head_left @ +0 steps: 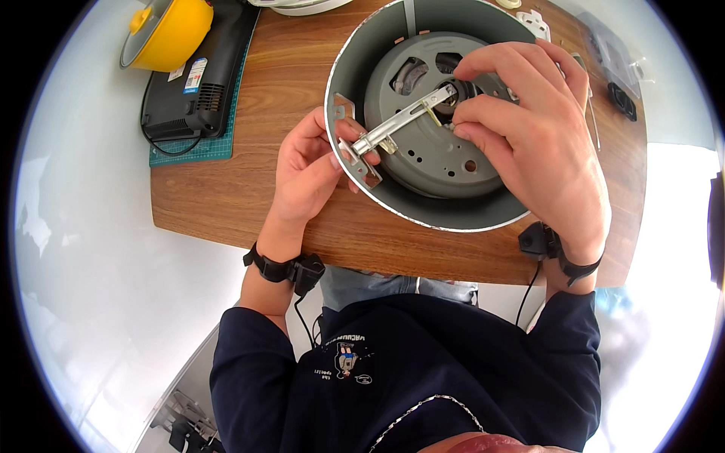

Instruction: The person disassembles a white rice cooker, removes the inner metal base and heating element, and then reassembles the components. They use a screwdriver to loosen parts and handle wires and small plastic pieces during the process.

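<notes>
A round metal appliance housing (447, 214) lies open side up on the table, with a grey pressed-metal disc (436, 167) inside it. A slim silver lever (400, 127) runs slantwise from the housing's left wall to the dark round centre part (467, 90). My left hand (304, 167) is closed around the lever's outer end at the left rim, its thumb outside and some fingertips reaching in. Over the disc, my right hand (547, 124) curls its thumb and fingers at the centre part, where the lever's inner end sits. Its fingers partly cover that part.
On the left, a black appliance (181, 102) rests on a green cutting mat (192, 151), with a yellow pot (177, 34) beside it. Far right hold a clear plastic case (610, 49), a black oval item (622, 101) and a thin rod (595, 124). White parts (535, 25) lie behind the housing.
</notes>
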Demonstrator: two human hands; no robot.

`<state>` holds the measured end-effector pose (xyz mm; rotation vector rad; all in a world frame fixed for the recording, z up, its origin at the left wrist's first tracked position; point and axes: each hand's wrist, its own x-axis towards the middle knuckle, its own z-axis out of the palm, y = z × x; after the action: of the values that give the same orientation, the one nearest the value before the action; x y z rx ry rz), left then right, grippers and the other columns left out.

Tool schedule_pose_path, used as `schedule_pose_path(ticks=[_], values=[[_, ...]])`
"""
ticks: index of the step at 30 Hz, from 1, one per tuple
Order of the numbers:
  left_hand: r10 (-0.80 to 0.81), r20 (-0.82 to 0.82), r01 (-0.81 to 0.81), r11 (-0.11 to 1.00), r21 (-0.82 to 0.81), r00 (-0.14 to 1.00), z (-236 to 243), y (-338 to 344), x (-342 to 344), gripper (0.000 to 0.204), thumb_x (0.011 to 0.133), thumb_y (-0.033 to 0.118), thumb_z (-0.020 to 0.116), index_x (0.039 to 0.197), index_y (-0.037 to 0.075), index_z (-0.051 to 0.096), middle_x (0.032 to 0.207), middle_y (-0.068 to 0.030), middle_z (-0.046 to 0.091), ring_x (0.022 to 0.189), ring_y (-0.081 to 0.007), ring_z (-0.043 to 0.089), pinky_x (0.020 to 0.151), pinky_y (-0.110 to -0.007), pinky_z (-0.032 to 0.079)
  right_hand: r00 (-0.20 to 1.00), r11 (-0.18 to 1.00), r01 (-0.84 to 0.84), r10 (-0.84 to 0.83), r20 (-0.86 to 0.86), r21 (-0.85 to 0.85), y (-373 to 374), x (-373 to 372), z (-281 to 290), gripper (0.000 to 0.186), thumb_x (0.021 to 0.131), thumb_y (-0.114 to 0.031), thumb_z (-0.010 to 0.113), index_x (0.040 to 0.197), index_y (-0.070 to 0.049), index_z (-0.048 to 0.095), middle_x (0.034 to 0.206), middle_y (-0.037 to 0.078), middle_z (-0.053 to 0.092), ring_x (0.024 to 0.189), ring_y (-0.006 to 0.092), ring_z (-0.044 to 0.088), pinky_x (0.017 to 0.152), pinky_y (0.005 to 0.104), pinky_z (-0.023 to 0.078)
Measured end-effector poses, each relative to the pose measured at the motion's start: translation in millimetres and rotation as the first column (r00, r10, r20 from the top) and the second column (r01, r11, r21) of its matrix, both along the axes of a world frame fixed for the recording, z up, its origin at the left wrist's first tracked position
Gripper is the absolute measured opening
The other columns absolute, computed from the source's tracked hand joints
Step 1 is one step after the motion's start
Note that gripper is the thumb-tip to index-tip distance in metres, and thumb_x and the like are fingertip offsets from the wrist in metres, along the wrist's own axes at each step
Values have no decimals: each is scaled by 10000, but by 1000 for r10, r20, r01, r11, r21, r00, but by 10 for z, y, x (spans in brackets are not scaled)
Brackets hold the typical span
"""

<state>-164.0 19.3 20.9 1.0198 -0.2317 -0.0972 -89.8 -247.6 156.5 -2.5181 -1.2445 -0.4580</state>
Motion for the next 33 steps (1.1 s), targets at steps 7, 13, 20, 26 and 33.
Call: schedule_pose_path(ticks=[7,13,20,26,33], values=[[0,-22,-1,999,-45,1000,-17,-28,9,225,1031,95,648,1229,7,587,1138,-162,711,1056,-212,749,673,-269,608,992,993,-116,116,43,-7,9,23,105,280,768,-42,813,1035,-92,743,1115,18,701,1108,252,659,1078,472,431],[4,-3,-4,998,-59,1000,19,-42,-2,236,1038,121,667,1238,13,600,1175,-114,664,972,-166,719,703,-267,594,934,933,-355,353,-50,-62,147,235,28,344,798,-51,800,1129,-84,711,1129,49,671,1072,294,649,967,423,498],[73,-2,-73,996,-46,997,73,-104,27,282,1051,147,688,1278,19,582,1188,-58,660,953,-110,649,740,-271,575,892,883,-452,445,-76,-130,219,392,71,203,862,-87,763,1060,-87,719,1043,39,620,1016,233,634,917,390,519],[147,23,-146,987,-65,989,79,-162,50,326,1035,98,707,1300,21,533,1217,-74,662,984,-120,658,757,-283,582,860,856,-507,494,-129,-102,376,373,-36,229,875,-99,752,1101,-84,722,1044,48,600,1029,239,615,919,400,504],[144,25,-141,984,-113,989,-3,-138,61,334,1033,127,722,1284,7,537,1121,-97,711,915,-141,695,769,-294,596,862,856,-501,480,-164,-129,468,351,-24,353,869,-137,779,1202,-81,675,1112,68,628,1089,254,623,953,403,480]])
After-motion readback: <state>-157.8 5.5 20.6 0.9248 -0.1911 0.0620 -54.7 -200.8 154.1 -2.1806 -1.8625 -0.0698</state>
